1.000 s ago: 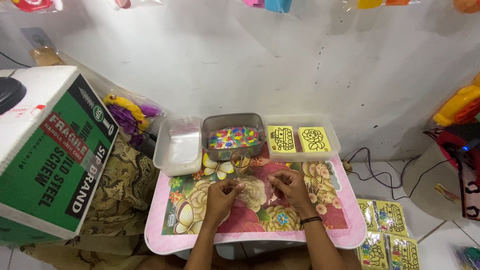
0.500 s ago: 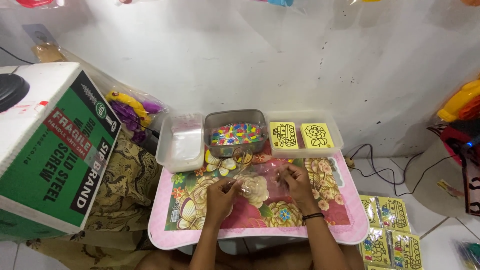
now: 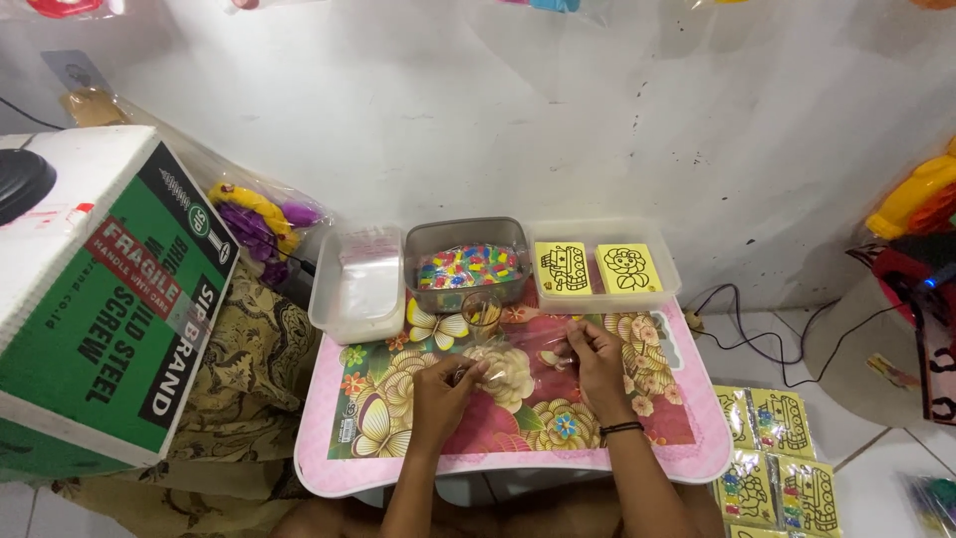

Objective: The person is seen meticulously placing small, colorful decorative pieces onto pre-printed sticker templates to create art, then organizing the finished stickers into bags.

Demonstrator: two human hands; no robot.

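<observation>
Bag (image 3: 518,361) — a small clear plastic one — lies stretched between both hands just above the flowered tabletop (image 3: 398,438), held at each end so its mouth can be worked; what is inside is too small to tell. The left hand (image 3: 445,391) pinches its left end, fingers (image 3: 473,372) curled closed on the film. The right hand (image 3: 596,357) pinches the right end the same way, fingers bent tight and a dark band on the wrist. Directly beyond the bag stands a small clear cup (image 3: 482,312), touching the front of a grey tub (image 3: 466,264) full of coloured bits — close enough to reach. A white tray (image 3: 357,289) with clear bags sits left of the tub, and a tray (image 3: 665,261) with two yellow cards sits right. A green box (image 3: 119,319) stands off the tabletop on the left.
</observation>
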